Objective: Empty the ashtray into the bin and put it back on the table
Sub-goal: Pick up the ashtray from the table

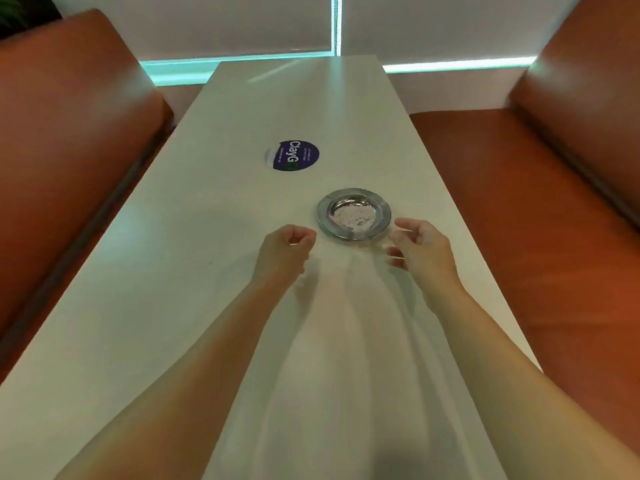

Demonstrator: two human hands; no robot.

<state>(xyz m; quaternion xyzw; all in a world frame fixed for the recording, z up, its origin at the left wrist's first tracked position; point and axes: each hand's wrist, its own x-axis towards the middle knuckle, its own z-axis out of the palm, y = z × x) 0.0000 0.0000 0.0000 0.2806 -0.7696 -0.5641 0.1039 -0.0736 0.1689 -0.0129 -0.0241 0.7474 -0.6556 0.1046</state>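
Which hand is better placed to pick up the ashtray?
The right hand: its open fingers sit beside the round metal ashtray at its rim. The left hand is curled closed, slightly farther off.

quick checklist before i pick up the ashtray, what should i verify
1. Ashtray flat on the table: ok.
2. Pale ash inside the bowl, nothing spilled around it: ok.
3. Right hand open beside the rim, not yet touching: ok.
4. Left hand loosely curled, holding nothing visible: ok.
5. Round sticker well apart from the ashtray: ok.
6. Bin location: cannot tell, not in view.
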